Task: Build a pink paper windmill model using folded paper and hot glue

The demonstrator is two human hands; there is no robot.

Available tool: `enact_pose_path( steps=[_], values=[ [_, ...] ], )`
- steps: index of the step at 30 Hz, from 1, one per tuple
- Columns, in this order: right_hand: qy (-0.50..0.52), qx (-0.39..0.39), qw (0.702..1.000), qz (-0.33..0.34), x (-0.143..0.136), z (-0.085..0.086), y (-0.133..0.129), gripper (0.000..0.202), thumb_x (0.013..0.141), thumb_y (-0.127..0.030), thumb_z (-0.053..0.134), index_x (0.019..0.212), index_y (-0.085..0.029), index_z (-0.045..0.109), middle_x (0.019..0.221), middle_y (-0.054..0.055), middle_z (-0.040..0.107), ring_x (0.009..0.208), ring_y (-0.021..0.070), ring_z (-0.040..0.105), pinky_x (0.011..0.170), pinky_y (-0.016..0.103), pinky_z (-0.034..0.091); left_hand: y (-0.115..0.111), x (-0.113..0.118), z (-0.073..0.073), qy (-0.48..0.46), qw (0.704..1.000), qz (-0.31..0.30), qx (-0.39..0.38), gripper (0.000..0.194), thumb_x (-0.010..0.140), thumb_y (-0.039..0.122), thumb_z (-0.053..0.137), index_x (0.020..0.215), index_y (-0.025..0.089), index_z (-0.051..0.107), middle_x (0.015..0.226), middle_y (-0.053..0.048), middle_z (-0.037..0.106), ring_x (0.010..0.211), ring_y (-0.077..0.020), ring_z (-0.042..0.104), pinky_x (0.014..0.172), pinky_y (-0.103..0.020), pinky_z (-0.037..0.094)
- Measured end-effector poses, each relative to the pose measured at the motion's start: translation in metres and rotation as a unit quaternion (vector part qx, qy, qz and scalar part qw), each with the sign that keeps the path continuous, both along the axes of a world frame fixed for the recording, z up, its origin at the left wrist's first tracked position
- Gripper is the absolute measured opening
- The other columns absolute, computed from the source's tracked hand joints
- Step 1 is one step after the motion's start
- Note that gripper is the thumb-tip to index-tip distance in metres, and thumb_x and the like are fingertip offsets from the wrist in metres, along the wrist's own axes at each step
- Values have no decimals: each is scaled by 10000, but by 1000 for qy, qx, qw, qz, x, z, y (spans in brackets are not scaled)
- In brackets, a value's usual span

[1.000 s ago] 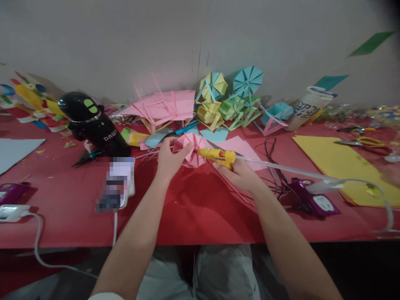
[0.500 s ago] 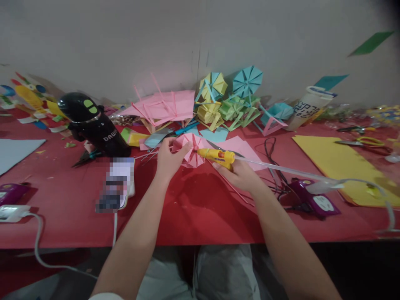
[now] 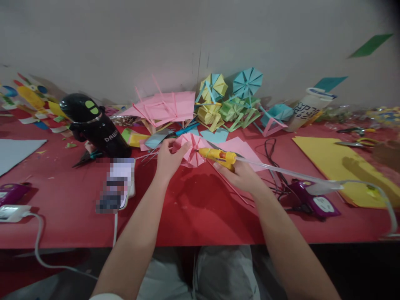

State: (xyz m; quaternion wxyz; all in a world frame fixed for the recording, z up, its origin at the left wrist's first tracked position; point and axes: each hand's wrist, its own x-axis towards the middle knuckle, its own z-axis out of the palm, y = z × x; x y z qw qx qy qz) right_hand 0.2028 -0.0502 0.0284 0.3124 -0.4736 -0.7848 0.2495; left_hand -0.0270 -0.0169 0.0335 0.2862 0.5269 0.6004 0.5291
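At the centre of the frame, a person's left hand (image 3: 169,158) pinches the left edge of a pleated pink paper wheel (image 3: 191,159) over a red worktop (image 3: 200,221); just to its right, the right hand (image 3: 240,174) wraps a yellow glue gun (image 3: 218,155), nozzle (image 3: 199,151) at the wheel's middle; contact is too small to confirm. Good work here likely calls for a steady left hold, light pressure so the pleats stay crisp, and a thumb (image 3: 185,147) well clear of the possibly hot tip.

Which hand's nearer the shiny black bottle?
Left. The left hand holds the pleated pink paper disc right of the bottle; the right hand, gripping the yellow glue gun, is farther right.
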Motion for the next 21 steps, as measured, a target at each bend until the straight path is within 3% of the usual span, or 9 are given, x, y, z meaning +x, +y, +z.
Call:
enact_pose_path(
  steps=[4,10,14,21],
  values=[
    [4,-13,1000,-2,1,2,-1,358,953,-471,495,1075,-179,664,906,85,711,794,239,635,712,337,498,2,-2,-4,-10,1000,-1,-7,444,724,503,749,1002,177,633,1062,-96,674,975,-225,623,892,-380,483],
    [0,-10,998,-55,2,3,1,399,929,-515,508,957,-152,673,696,43,607,635,184,545,592,297,413,7,-4,-10,-62,998,-8,-21,498,709,527,746,1021,151,650,1064,-99,684,982,-223,630,899,-368,475],
    [43,-10,998,-49,5,3,3,463,925,-545,511,1092,-143,669,665,12,560,568,144,463,538,275,369,12,-4,-13,-113,993,-24,-24,424,731,473,718,981,134,677,1011,-92,699,956,-210,631,913,-356,470],
    [128,-47,991,-9,8,5,5,524,887,-636,533,1024,-150,671,672,16,563,579,140,483,512,262,382,15,-4,-16,-178,981,-51,-58,356,727,419,699,981,169,695,1010,-70,714,953,-207,647,856,-339,513]
  ],
)
